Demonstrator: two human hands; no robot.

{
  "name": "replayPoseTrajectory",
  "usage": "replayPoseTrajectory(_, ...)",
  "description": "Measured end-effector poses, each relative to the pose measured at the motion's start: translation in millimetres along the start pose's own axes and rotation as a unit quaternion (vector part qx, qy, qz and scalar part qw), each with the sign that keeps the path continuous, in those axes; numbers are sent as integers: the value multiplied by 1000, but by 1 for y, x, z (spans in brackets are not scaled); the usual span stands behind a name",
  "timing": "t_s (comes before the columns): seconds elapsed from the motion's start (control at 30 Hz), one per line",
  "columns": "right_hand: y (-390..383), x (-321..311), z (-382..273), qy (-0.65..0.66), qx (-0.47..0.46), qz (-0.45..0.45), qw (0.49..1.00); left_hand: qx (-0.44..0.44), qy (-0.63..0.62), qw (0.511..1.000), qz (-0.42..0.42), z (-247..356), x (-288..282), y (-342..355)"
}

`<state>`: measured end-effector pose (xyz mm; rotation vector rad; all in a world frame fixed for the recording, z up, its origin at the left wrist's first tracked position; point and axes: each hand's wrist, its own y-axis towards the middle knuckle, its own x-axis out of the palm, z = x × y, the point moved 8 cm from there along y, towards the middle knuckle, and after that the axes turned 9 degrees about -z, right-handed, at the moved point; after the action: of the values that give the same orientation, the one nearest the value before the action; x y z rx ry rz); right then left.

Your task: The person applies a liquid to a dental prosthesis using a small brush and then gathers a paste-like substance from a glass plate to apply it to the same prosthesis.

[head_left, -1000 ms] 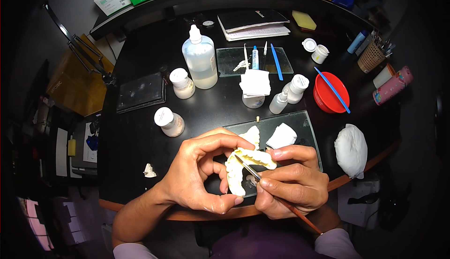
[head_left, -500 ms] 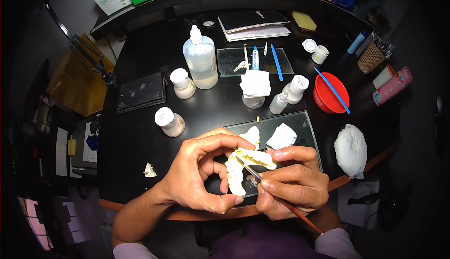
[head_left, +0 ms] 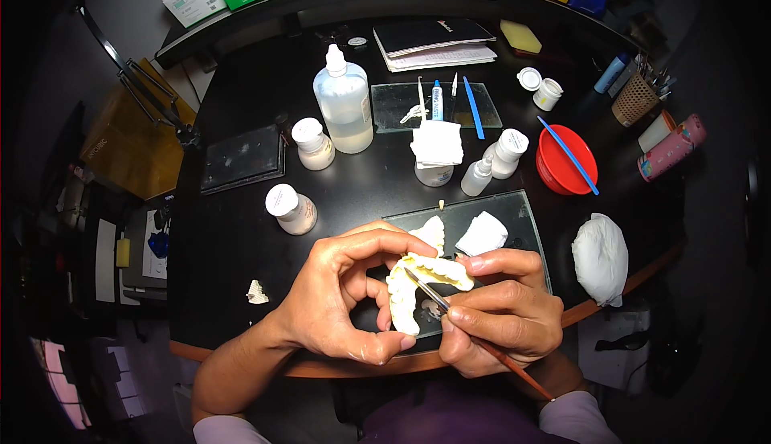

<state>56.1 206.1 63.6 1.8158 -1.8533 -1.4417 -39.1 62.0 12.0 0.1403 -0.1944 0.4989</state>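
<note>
Near the black surface's (head_left: 357, 191) front edge, our left hand (head_left: 341, 299) clasps the curved dental model (head_left: 402, 307) between thumb and fingers, its open side facing our right hand (head_left: 506, 315). That hand pinches the brush (head_left: 428, 290) slanting up-left, tip at the inner curve.

One held brush (head_left: 430, 293), two glass slabs (head_left: 392, 102), two blue sticks (head_left: 474, 106) and one bowl (head_left: 554, 169) show.
</note>
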Motion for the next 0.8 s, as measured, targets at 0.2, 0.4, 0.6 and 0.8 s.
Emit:
replayPoseTrajectory(0.2, -1, 1, 2, -5, 0, -19, 1000, 6, 13, 1000, 0, 0, 0, 0)
replayPoseTrajectory(0.4, 0, 1, 2, -7, 4, -26, 1000, 12, 27, 1000, -4, 1, 0, 0)
replayPoseTrajectory(0.6, -1, 1, 2, -1, 2, -26, 1000, 18, 19, 1000, -3, 1, 0, 0)
replayPoseTrajectory(0.8, -2, 0, 2, 1, 7, -19, 1000, 17, 20, 1000, -5, 3, 1, 1)
